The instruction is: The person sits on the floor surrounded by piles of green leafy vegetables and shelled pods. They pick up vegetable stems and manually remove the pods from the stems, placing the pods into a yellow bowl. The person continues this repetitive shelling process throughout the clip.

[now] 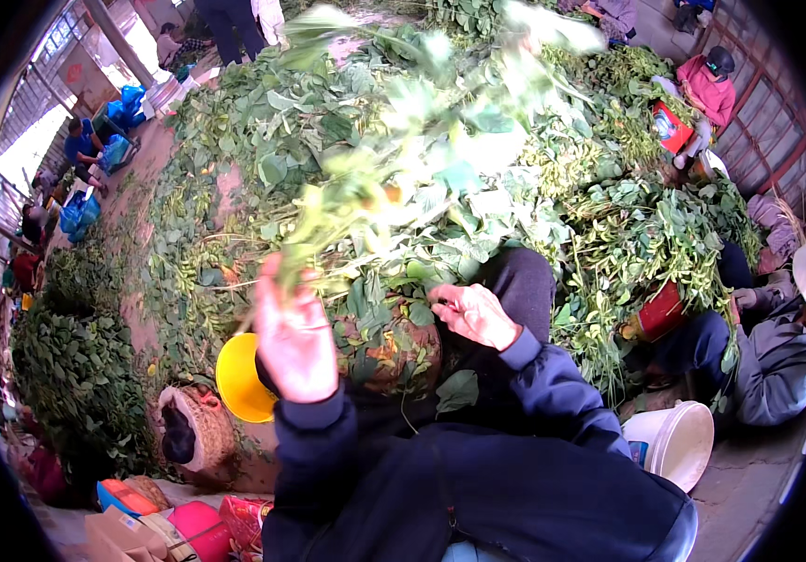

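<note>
My left hand is raised, palm towards me, with its fingers about a blurred green podded plant, which looks like soybean. The plant's leafy part reaches up and away over the heap. My right hand is apart from it, above my right knee, fingers curled in; whether something small is between the fingertips I cannot tell. Leaves lie close to those fingertips. Left of my left wrist stands a yellow bucket, partly hidden by the wrist. Between my hands and lower down are leaves on a brownish rounded surface.
A large heap of cut plants spreads before me. A woven straw seat or basket is at left, a white bucket at right. A person in a pale hat sits close on the right, near a red container. Other people sit farther off.
</note>
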The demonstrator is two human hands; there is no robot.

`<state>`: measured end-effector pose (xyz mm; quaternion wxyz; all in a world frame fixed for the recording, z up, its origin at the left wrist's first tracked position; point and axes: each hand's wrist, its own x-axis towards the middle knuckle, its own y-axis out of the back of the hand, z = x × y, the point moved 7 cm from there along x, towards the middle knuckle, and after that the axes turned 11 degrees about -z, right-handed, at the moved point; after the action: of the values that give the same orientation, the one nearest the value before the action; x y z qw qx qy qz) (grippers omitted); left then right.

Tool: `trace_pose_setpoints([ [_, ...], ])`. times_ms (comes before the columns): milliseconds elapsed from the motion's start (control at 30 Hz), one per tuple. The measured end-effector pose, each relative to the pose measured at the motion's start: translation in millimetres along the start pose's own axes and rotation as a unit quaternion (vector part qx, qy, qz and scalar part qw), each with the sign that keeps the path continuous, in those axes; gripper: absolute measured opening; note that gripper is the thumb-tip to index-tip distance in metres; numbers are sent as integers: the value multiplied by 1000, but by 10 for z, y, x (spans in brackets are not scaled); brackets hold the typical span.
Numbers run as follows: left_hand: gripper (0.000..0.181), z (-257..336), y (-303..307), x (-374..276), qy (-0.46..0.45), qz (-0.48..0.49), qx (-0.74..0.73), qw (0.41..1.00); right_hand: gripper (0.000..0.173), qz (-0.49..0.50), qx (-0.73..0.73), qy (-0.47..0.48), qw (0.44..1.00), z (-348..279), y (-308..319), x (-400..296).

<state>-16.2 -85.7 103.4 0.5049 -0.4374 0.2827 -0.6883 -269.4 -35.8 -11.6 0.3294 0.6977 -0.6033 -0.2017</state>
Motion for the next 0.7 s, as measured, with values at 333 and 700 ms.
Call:
trace_pose_setpoints([
  [333, 35, -431, 325, -135, 60, 14, -64, 996, 38, -15, -271, -99, 957, 549, -408, 1028],
  [700, 36, -387, 694, -386, 69, 13, -176, 982, 8, 55, -344, -13, 937, 1842, 704, 661],
])
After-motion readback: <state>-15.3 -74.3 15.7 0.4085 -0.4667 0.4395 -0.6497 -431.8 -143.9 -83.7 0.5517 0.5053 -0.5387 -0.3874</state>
